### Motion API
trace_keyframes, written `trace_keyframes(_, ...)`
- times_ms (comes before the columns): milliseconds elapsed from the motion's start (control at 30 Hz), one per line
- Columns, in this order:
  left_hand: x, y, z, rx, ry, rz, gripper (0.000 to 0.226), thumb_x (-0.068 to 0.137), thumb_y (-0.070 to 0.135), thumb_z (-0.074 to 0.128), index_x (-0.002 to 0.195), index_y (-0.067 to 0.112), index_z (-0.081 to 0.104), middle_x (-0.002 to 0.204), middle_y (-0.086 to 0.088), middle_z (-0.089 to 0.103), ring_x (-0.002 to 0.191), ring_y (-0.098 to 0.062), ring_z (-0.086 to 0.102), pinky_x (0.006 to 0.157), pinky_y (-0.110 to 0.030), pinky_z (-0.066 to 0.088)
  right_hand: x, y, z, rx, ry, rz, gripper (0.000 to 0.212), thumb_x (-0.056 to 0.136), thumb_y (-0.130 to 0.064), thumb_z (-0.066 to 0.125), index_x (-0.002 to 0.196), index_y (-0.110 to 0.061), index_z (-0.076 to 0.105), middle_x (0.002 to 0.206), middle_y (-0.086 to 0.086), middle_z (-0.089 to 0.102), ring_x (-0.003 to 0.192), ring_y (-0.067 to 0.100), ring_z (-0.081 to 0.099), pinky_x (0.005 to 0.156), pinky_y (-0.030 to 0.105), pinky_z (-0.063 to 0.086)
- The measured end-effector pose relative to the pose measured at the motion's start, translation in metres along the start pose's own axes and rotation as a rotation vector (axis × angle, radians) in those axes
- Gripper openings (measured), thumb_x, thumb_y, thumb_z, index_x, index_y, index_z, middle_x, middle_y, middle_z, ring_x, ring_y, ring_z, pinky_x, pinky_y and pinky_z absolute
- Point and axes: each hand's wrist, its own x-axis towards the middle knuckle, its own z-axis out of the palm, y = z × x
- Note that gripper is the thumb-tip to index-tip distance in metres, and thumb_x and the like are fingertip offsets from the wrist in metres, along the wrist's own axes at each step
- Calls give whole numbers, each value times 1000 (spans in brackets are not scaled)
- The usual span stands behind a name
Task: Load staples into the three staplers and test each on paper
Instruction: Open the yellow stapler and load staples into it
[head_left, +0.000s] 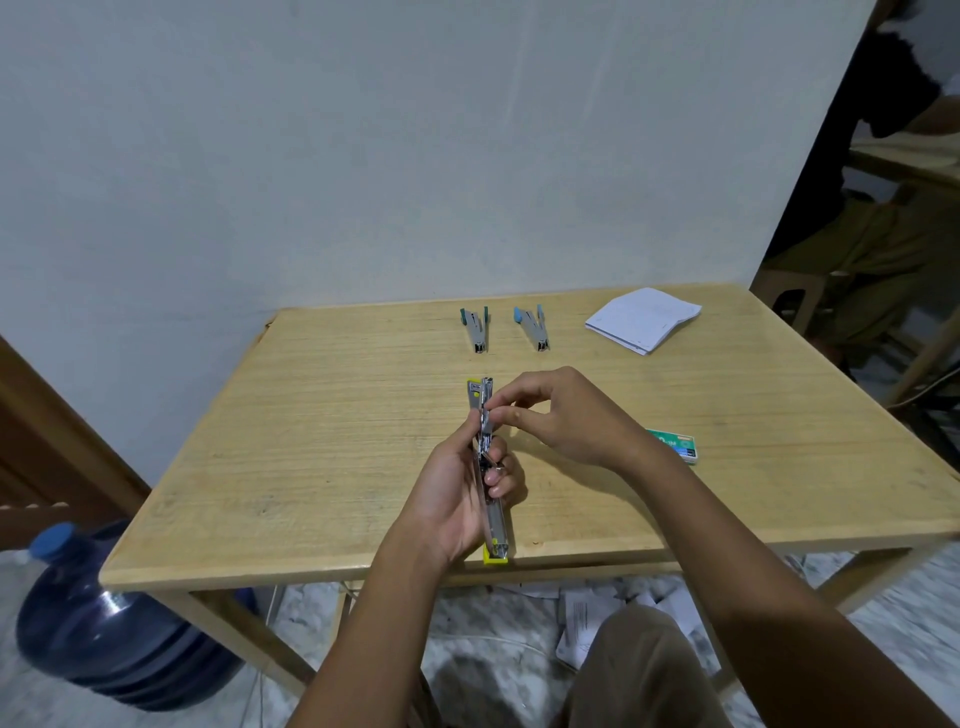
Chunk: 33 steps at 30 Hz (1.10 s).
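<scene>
A yellow stapler is swung fully open into a long strip above the table's front half. My left hand grips its middle. My right hand pinches at the metal staple channel near the far end; whether staples sit between those fingertips is too small to tell. A green stapler and a blue stapler lie side by side at the back of the table. A stack of white paper rests at the back right. The green staple box lies just right of my right wrist, partly hidden.
The wooden table stands against a white wall. A blue water jug sits on the floor at the left. Loose papers lie on the floor under the table. A seated person is at the far right.
</scene>
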Motion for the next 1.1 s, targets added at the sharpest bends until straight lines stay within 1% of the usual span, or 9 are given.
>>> trace_keyframes(200,3,1,-2,-26,13,3,43,98,41,50,67,11,52,56,-1,37,44,-11,32,41,-21,28,1,6,17,-92,91,-16,9,85,-28,75,91,-33,78,96,-16,64,94,5,61,87,38,50)
trace_keyframes(367,1,1,-4,-13,-14,-40,52,97,48,47,61,11,46,50,-3,33,42,-13,33,42,-24,33,-3,7,28,-140,222,19,20,82,-37,76,101,-39,72,97,-18,60,86,-1,55,74,25,46)
trace_keyframes(467,2,1,-6,-1,-14,-39,52,97,48,48,61,11,46,51,-3,33,44,-13,32,46,-23,29,-8,7,30,-187,264,4,9,85,-40,73,93,-39,69,96,-18,59,87,-2,54,69,20,41)
trace_keyframes(533,2,1,-4,-30,7,-25,48,96,45,50,63,10,50,53,-2,34,45,-12,31,46,-21,28,-14,7,26,-200,224,-28,4,89,-42,67,91,-39,69,96,-19,57,90,0,55,74,25,45)
trace_keyframes(600,2,0,-4,-40,32,-2,47,96,43,50,63,9,56,52,-1,37,43,-11,33,47,-21,26,-19,8,21,-263,114,-90,18,93,-46,58,97,-34,71,102,-19,55,97,2,54,79,31,47)
trace_keyframes(667,3,1,-3,-35,33,22,48,96,41,50,64,9,62,51,0,41,42,-10,34,46,-21,25,-22,8,17,-366,23,-140,33,95,-53,47,104,-32,72,110,-17,53,103,4,51,80,32,44)
trace_keyframes(767,2,0,-3,-51,23,18,46,97,40,49,66,9,63,51,-1,43,41,-10,35,45,-22,26,-21,6,12,-504,-11,-177,46,93,-59,34,108,-35,70,116,-14,51,106,6,47,82,28,34)
trace_keyframes(1000,2,1,-3,-66,13,0,43,96,42,50,66,11,52,53,-2,38,42,-11,33,41,-21,29,-9,3,9,-698,25,-159,35,99,-55,39,122,-41,61,131,-8,47,116,12,45,93,37,39)
trace_keyframes(1100,0,0,-3,-64,21,9,46,96,44,50,64,11,51,51,-2,37,41,-11,33,44,-21,27,-11,2,15,-698,56,-177,42,97,-56,35,122,-35,62,129,-6,50,112,14,49,88,37,41)
